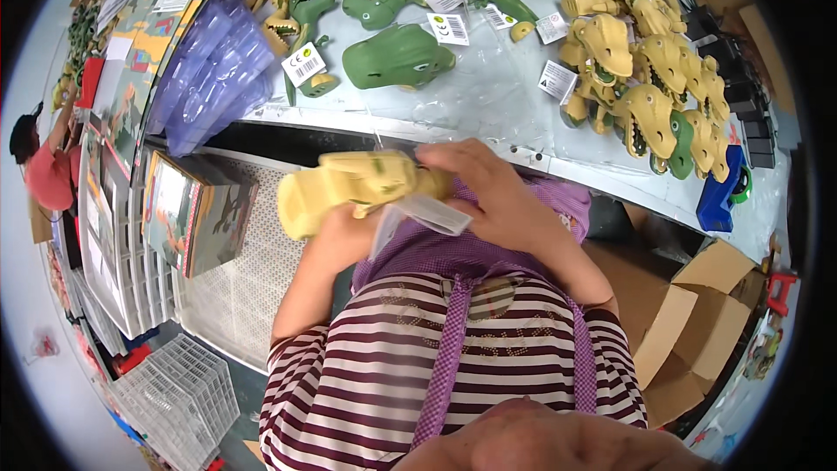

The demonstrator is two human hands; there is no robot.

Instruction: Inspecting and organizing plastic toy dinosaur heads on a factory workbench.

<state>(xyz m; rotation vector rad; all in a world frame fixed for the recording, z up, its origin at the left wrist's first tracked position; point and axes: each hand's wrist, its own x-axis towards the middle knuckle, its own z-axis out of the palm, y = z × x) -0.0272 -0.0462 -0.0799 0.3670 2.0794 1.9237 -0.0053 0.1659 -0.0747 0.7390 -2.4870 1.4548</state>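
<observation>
Both hands hold one yellow dinosaur toy (pixel 349 187) in front of the body, just below the edge of the tabletop (pixel 488 105). The left hand (pixel 344 235) grips it from under, and the right hand (pixel 488 192) is closed over its other end, where a small clear plastic tag (pixel 427 214) hangs. On the tabletop behind lie a green dinosaur head (pixel 397 57) and a heap of yellow dinosaur toys (pixel 645 78) with white labels. At the left stand blue plastic trays (pixel 214 70) and printed boxes (pixel 196 218), and cardboard boxes (pixel 697 314) are at the right.
</observation>
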